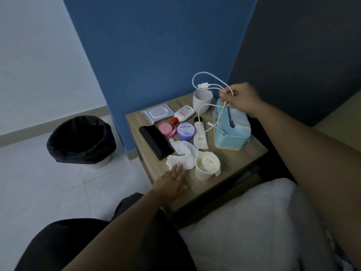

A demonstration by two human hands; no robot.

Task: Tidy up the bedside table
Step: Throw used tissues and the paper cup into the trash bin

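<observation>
Bedside table [252, 151] cluttered against blue wall [156, 45]; right hand [239, 97] grip clasps white cable [210, 76], left hand [172, 181] flat.

I see a wood-grain tan bench [230, 161] mid-frame, against a deep blue wall [156, 45]. The cable [207, 75] looped above it is white, as is the mug [202, 100]. The tissue box [232, 132] at right is pale blue. A purple jar [186, 131] with white lettering sits centre, beside a pink round tin [165, 128] and a red-capped tube [174, 120]. The case [155, 142] is black. The crumpled tissue [183, 155] is white, the paper cup [207, 165] cream. At left, the bin [81, 139] is lined black on pale floor tiles [48, 192].
</observation>
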